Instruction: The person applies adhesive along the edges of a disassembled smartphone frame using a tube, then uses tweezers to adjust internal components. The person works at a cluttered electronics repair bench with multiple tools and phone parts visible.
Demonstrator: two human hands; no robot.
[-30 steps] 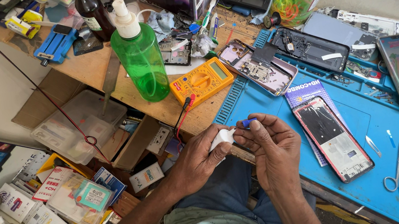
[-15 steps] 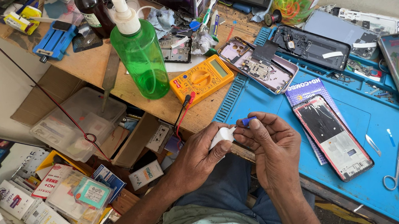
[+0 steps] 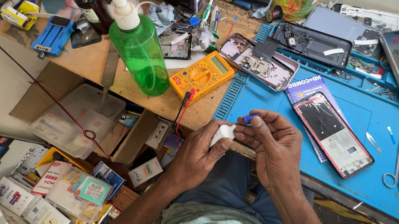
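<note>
The left hand pinches a small white piece between thumb and fingers. The right hand meets it from the other side, fingertips closed on a small blue piece that touches the white one. Both pieces sit at the table edge, above the person's lap.

Just beyond the grip lies an orange meter; its red and black leads hang down toward the left hand. Further off behind the meter stands a green bottle. To the right of the grip, on the blue mat, lies a red-framed phone, with an opened phone past it. Scissors lie well apart at the far right. Nothing lies between the hands and the pieces.

Both forearms rise from the lower edge, wrists bent inward, the backs of the hands toward the camera, fingers curled.
</note>
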